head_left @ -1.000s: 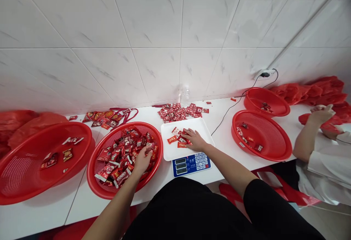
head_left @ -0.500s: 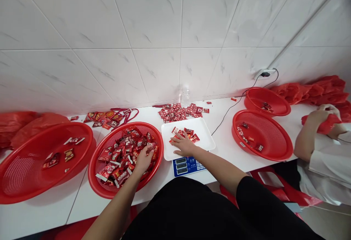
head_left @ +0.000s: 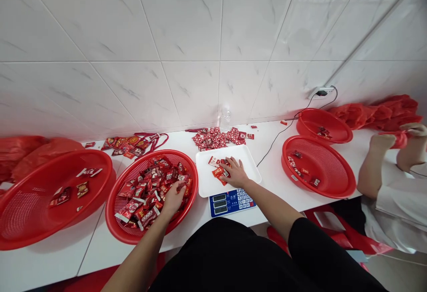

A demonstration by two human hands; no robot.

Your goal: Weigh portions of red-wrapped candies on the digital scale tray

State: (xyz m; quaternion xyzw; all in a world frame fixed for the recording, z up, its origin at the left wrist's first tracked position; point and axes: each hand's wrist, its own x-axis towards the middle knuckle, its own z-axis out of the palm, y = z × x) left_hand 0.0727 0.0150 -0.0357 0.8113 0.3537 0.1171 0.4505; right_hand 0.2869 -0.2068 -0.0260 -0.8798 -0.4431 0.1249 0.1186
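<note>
My left hand (head_left: 174,199) is inside a red plastic basket (head_left: 112,203) heaped with small wrapped snacks (head_left: 147,194). Its fingers are curled together around a small red wrapped snack (head_left: 181,186) at the basket's right side, partly hidden by the fingers. My right hand (head_left: 236,174) lies with fingers spread over a white tray (head_left: 248,158). Several red and white snack packets (head_left: 218,173) lie beneath and beside its fingertips. Under the tray is a scale, its blue panel (head_left: 232,202) with displays and keys showing at the front.
Loose snack packets (head_left: 213,138) lie behind the tray, near a clear bottle (head_left: 226,116). Another pile (head_left: 128,144) is behind the full basket. Other red baskets stand left (head_left: 30,234) and right (head_left: 340,167). A black cable (head_left: 273,140) crosses the table. A co-worker's arms (head_left: 376,163) handle red plastic at right.
My right hand has shifted right across the tray, uncovering more of the packets and the scale's keys. My left hand stays in the basket. The co-worker's hands have moved apart slightly.
</note>
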